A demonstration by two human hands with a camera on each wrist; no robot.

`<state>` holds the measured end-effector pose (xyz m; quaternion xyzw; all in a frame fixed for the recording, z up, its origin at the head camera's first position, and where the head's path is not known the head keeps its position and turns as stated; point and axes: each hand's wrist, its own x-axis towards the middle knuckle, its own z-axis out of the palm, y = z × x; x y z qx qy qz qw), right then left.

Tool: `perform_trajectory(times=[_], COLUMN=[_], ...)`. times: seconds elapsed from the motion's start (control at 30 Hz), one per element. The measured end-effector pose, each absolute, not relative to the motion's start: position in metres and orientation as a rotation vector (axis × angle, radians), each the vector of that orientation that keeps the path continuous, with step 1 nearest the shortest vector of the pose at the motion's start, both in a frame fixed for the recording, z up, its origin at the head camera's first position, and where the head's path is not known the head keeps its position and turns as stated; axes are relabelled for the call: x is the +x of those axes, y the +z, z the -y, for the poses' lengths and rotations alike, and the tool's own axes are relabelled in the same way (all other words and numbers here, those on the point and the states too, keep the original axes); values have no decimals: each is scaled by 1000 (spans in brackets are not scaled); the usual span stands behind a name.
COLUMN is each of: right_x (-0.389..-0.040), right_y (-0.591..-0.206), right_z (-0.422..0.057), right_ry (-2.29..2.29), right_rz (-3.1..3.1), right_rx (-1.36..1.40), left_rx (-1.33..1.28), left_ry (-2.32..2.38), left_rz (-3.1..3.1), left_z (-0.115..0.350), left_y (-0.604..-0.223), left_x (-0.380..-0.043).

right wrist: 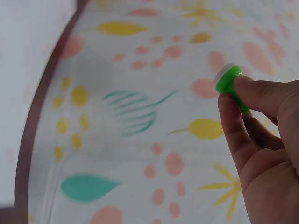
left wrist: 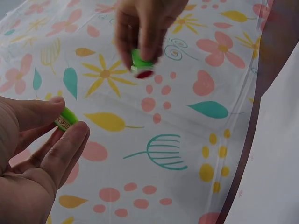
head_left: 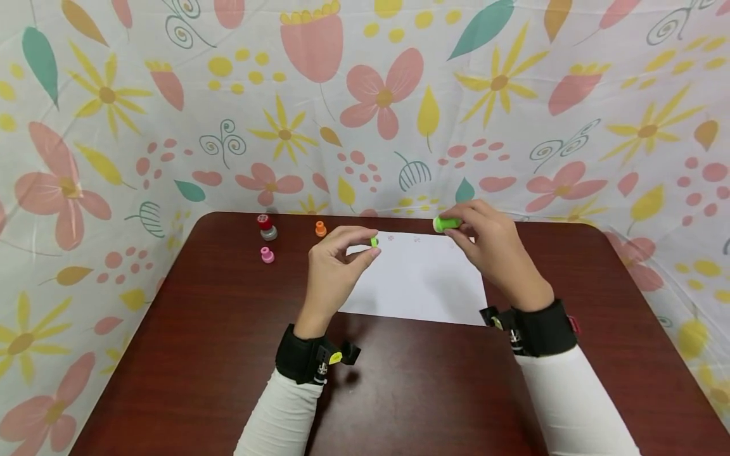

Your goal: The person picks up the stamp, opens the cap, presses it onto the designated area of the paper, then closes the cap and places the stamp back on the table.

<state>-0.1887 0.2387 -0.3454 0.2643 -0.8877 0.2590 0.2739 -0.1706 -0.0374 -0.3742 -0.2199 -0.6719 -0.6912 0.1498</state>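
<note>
My left hand (head_left: 333,272) pinches a small green cap (head_left: 374,242) between thumb and fingertips, raised near the left edge of the white paper (head_left: 419,285). A printed pattern shows on the face of the cap (left wrist: 65,120) in the left wrist view. Over the paper's far right corner, my right hand (head_left: 496,250) grips a green toy stamp (head_left: 447,223) by its narrow handle. Its wide end points left in the head view, and a red face shows under it in the left wrist view. Small faint reddish marks (head_left: 417,240) run along the paper's far edge.
Left of the paper, an orange stamp (head_left: 321,229), a pink stamp (head_left: 267,255) and a red-topped stamp with a grey base (head_left: 267,227) stand on the dark wooden table (head_left: 217,354). A flower-printed cloth (head_left: 228,95) hangs behind the table.
</note>
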Motion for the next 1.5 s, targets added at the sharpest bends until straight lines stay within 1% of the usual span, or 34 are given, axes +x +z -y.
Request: perform_trajectory(times=[0.2,0.4,0.87,1.5], right_x=[-160,-147,-144,-140], right_y=[-341,-348,-355,-358], right_z=[-215,-195,-184,-176], right_ry=[931,1090,1151,1147], right_rz=[2265,2195,2165,2184], right_rx=[709,728,801,751], left_rx=[-690,-774,-864,-773], left_ry=[-2031,-2058,-2078,-2053], left_rz=[1875,1841,1875,1946], left_z=[33,29,20,17], left_y=[-371,-369,-370,-369], left_x=[-167,-164,-161,-159])
